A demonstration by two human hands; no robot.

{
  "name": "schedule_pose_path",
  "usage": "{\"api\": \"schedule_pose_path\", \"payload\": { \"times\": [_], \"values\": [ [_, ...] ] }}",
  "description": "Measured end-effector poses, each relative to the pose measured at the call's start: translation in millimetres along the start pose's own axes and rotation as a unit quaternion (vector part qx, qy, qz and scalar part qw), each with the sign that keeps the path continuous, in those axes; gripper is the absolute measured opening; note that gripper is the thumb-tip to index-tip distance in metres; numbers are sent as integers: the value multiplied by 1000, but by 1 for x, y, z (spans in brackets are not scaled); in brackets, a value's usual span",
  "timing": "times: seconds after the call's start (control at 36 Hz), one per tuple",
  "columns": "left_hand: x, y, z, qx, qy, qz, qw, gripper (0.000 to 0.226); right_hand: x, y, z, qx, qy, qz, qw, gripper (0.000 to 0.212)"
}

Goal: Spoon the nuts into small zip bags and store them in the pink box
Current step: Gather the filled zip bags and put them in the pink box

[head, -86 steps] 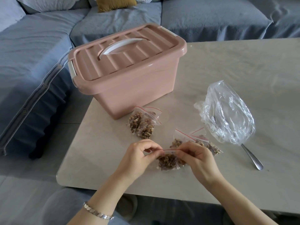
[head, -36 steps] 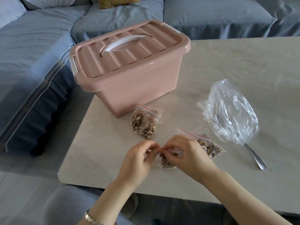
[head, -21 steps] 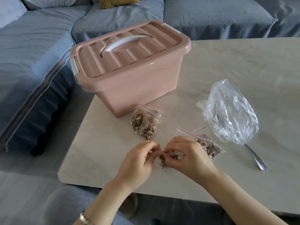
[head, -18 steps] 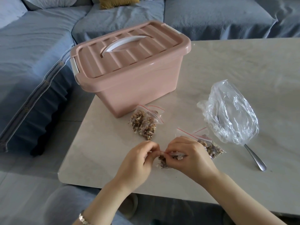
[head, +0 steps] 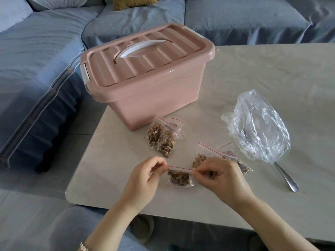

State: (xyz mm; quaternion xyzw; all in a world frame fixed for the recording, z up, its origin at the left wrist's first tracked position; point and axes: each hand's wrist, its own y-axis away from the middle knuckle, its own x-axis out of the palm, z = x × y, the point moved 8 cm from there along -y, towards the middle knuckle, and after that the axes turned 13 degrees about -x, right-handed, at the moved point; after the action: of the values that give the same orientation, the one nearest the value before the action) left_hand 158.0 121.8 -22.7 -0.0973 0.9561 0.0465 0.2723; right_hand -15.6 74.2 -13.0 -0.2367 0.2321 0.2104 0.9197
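Both hands pinch the red-striped zip edge of a small clear zip bag (head: pixel 179 177) lumpy with brown nuts, low over the smooth pale table (head: pixel 272 87): left hand (head: pixel 145 180) one end, right hand (head: pixel 224 178) the other. The glossy ribbed pink box (head: pixel 148 87) stands closed behind.

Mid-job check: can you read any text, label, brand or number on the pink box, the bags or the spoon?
No readable text in this view.
On the pink box: plain lid and walls, no label.
On the nearest zip bag and the other filled bags: only a red strip, no print.
On the clear plastic bag: no print.
On the spoon: any stamp is too small to tell.
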Motion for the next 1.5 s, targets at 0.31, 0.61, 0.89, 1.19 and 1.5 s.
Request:
{"api": "schedule_pose_path", "payload": {
  "times": [0.31, 0.61, 0.89, 1.19, 1.5],
  "values": [
    [32, -49, -6, -91, -36, 91, 991, 18, -10, -10, -22, 191, 73, 88, 975, 20],
    [-17, -28, 5, -88, -44, -3, 995, 11, 47, -94, -38, 195, 144, 130, 961, 37],
    [-45, -23, 13, -80, -31, -89, 992, 21, 45, -89, -17, 91, 82, 83, 989, 11],
    [-13, -20, 11, -55, 28, -18, 998, 37, 52, -45, 40, -228, 171, 70, 956, 21],
    [0, -15, 24, -179, 211, 20, 961, 21, 60, -33, 7, 29, -5, 70, 997, 19]
  ]
}}
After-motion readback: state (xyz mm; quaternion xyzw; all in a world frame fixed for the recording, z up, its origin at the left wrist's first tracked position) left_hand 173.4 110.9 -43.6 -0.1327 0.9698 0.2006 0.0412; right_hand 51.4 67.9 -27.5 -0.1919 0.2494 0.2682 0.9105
